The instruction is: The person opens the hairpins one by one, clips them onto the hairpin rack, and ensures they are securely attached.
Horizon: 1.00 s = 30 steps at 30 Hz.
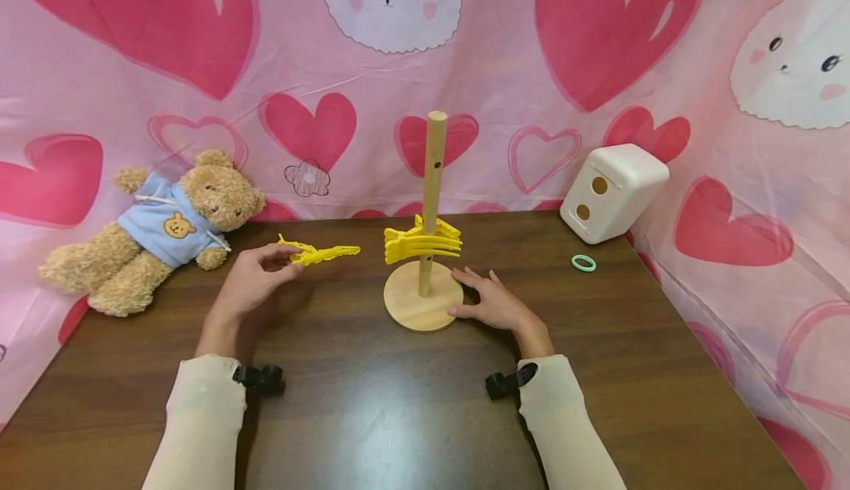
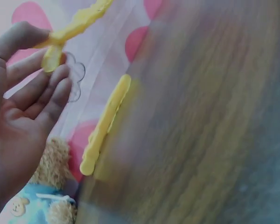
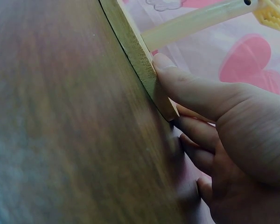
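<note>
My left hand (image 1: 255, 276) pinches a long, thin yellow plastic piece (image 1: 330, 254) between thumb and fingers, raised above the table. Behind that hand a second yellow piece (image 2: 105, 126) lies on the tabletop, partly hidden in the head view. A wooden stand with a round base (image 1: 407, 305) and an upright pole (image 1: 434, 150) is at the centre. Around the lower pole sit yellow pieces (image 1: 425, 245) with finger-like ridges; their exact kind is unclear. My right hand (image 1: 494, 302) holds the right rim of the base, thumb (image 3: 170, 70) on it and fingers at its edge.
A teddy bear (image 1: 175, 221) in a blue hoodie leans on the wall cloth at the left. On the right stand a white box (image 1: 614, 191) with round holes and a small green ring (image 1: 584, 263). The brown table (image 1: 385, 401) meets a pink heart-print cloth (image 1: 372, 91) behind.
</note>
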Tool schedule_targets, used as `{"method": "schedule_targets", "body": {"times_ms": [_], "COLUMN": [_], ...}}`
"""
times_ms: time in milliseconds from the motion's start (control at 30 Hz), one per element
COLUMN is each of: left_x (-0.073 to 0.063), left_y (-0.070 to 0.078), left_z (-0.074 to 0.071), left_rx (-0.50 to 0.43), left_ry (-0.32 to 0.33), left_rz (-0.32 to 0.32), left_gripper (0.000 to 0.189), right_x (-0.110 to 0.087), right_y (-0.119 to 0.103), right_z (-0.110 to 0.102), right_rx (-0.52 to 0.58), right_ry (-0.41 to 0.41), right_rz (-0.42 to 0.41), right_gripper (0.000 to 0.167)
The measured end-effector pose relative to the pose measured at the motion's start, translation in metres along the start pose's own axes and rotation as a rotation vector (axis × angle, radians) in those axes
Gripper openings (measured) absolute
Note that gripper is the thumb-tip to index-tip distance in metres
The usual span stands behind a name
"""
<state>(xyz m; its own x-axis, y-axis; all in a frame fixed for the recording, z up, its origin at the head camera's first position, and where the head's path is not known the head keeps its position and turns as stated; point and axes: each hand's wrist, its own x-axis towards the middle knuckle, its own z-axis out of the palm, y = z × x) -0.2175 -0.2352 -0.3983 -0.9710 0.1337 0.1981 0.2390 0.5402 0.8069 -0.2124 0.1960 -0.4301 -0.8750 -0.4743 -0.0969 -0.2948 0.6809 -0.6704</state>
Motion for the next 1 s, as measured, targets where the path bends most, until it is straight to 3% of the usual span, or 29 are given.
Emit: {"method": "schedule_targets", "body": {"times_ms": [100,300,467,700,1000], "left_x": [-0.002,-0.004,-0.002,0.000,0.001], "left_y": [0.004,0.018,0.034,0.051,0.069], "left_z": [0.005,0.010,0.011,0.011,0.016], "left_rx": [-0.050,-0.089,-0.128,-0.077,-0.154], "left_ry": [0.074,0.165,0.194,0.203,0.235], "left_rz": [0.043,0.036,0.074,0.183,0.278], "left_gripper": [0.027,0.029,0.030,0.028,0.029], "right_x": [-0.001,-0.001,0.000,-0.001,0.000], "right_y": [0.000,0.000,0.001,0.000,0.001], "right_z": [0.000,0.001,0.002,0.001,0.001], "right_rx": [0.001,0.005,0.009,0.003,0.004], "right_ry": [-0.007,-0.012,-0.009,-0.008,-0.004], "right_rz": [0.008,0.016,0.020,0.032,0.040], "right_gripper": [0.079,0.079,0.079,0.079,0.079]}}
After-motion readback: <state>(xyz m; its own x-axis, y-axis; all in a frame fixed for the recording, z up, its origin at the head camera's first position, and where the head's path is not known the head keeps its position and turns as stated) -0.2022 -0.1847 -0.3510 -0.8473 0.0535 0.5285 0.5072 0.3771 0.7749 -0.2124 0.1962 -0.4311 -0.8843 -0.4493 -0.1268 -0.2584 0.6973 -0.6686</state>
